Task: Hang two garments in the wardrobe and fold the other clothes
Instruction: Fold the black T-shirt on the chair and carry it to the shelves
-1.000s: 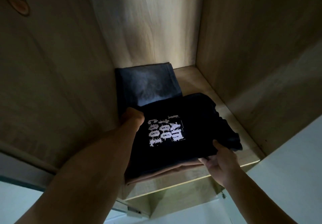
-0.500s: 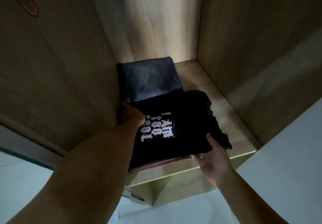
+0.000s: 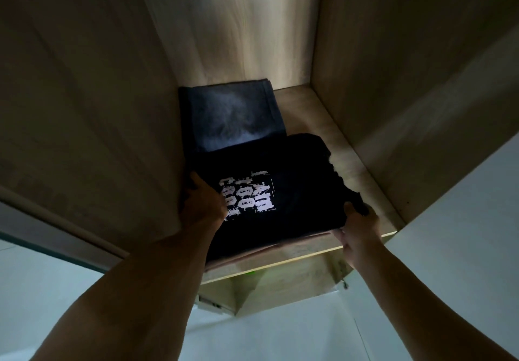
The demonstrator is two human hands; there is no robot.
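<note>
At the far left, the wooden side wall (image 3: 84, 107) of the wardrobe compartment is seen, dim and bare. Just beside it, the left hand (image 3: 202, 202) is laid on the left edge of a folded black T-shirt (image 3: 295, 192); its fingers are hidden between the cloth and the wall, so whether they are curled round the edge cannot be told. The T-shirt is placed at the front of the wooden shelf (image 3: 351, 161), with a pale printed block of letters (image 3: 247, 200) turned upward. A paler folded layer (image 3: 280, 248) is seen under its front edge, too dark to be identified. Behind the T-shirt, and touching its rear edge, a folded dark grey garment (image 3: 230, 116) is laid against the back panel (image 3: 233, 29). At the front right corner of the T-shirt, the right hand (image 3: 358, 230) is clamped on the cloth: the thumb is pressed on top and the fingers are tucked beneath the corner. Bare shelf is left between the clothes and the right side wall (image 3: 407, 65). A white surface (image 3: 463, 220) is seen at the lower right.
</note>
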